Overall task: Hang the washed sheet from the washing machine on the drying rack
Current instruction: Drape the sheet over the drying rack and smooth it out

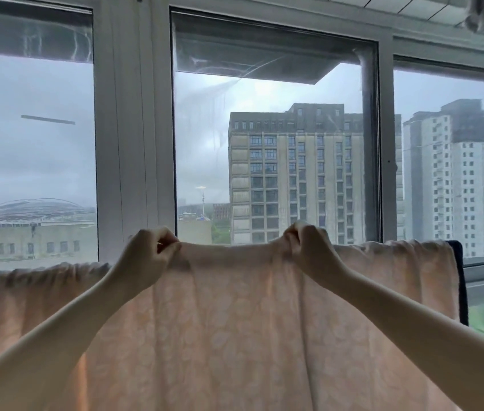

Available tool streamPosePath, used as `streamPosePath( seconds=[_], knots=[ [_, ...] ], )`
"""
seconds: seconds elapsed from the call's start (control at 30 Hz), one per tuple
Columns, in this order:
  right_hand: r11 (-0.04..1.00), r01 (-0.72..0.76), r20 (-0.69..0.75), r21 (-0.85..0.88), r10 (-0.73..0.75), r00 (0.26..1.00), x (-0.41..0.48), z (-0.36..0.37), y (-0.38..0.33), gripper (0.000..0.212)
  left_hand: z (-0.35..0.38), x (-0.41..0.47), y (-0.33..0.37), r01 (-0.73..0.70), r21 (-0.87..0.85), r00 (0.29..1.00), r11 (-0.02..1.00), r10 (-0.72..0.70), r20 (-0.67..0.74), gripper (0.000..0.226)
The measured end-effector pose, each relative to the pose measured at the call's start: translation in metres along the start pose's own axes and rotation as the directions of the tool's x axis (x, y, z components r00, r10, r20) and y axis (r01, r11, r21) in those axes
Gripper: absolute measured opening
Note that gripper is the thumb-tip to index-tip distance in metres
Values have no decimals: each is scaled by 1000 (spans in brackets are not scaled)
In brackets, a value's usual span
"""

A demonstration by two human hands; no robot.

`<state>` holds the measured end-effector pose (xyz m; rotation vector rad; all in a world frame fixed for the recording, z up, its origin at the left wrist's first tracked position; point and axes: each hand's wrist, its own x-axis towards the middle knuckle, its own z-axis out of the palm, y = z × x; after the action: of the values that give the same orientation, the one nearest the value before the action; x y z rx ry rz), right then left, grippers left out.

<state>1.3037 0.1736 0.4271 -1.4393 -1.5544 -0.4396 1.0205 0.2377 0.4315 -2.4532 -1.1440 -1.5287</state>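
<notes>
A pale peach sheet (234,321) with a faint floral pattern hangs wide across the lower half of the view, in front of the windows. Its top edge is draped over something hidden, so no rack bar shows. My left hand (148,250) pinches the top edge left of centre. My right hand (308,247) grips the same edge right of centre, with cloth bunched in the fingers. Between the hands the edge is lifted and stretched taut. To the left the top edge sits lower and gathered; to the right it lies higher and flatter.
Large windows with white frames (134,129) stand close behind the sheet. A dark cloth (460,280) hangs at the sheet's right end. Some grey fabric (483,13) hangs at the top right corner near the ceiling.
</notes>
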Motion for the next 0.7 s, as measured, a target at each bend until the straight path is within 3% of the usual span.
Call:
streamPosePath(
  seconds=[0.1, 0.23, 0.3, 0.47, 0.7],
  knots=[
    [1000, 11, 23, -12, -11, 1000, 1, -4, 0, 13, -7, -2, 1, 27, -23, 1000, 999, -27, -10, 9],
    [980, 157, 228, -123, -126, 966, -4, -10, -11, 20, -17, -15, 4, -37, 63, 987, 997, 27, 156, 3],
    [975, 194, 261, -104, -162, 952, -2, -12, -25, 27, -24, -18, 0, -47, 88, 986, 995, 32, 164, 7],
    [967, 253, 347, 28, -247, 905, 0, 9, -58, 22, -36, -21, -9, -37, 138, 990, 990, 18, 140, 4],
    [968, 243, 214, 54, -249, 944, -5, 29, -66, 13, -30, -24, -6, -47, 165, 995, 985, 31, 98, 8]
  ],
)
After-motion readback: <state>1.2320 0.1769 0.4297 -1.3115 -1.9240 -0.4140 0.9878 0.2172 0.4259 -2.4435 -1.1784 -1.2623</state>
